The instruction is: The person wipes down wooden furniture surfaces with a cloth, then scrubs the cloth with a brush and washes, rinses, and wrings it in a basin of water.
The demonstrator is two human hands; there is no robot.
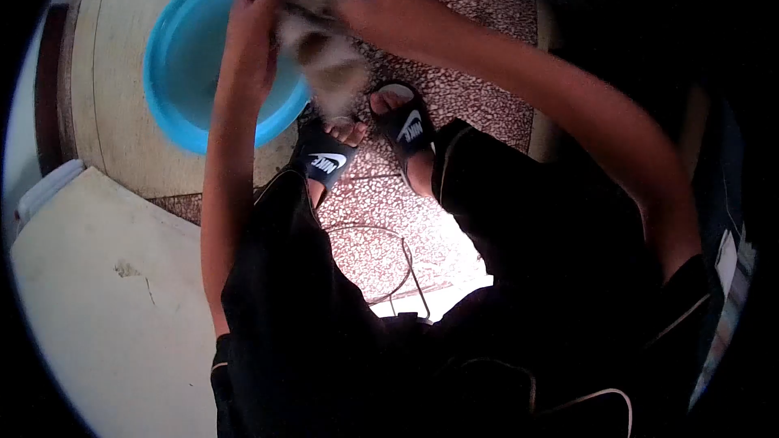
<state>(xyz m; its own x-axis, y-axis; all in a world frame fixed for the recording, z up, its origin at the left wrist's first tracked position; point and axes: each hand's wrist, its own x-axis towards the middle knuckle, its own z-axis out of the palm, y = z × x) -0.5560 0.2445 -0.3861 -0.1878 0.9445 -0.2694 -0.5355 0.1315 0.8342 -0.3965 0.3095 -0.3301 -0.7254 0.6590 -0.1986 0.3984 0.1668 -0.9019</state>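
Observation:
A blurred, soft piece of cloth point(333, 65), whitish grey with brown patches, hangs between my hands at the top of the view. My left hand point(261, 12) is closed on its upper left part, above the blue basin point(166, 118). From the right, my right hand point(377, 4) grips the upper part of the same cloth, its fingers partly hidden behind it. The lower end dangles beside the basin's right rim, above my feet. Cloudy liquid seems to fill the basin.
My feet in black slides point(410, 126) stand on a speckled floor point(462, 57). A thin cable point(406, 264) curls between my legs. At lower left is a pale board-like surface point(114, 276). Dark shapes fill the right side.

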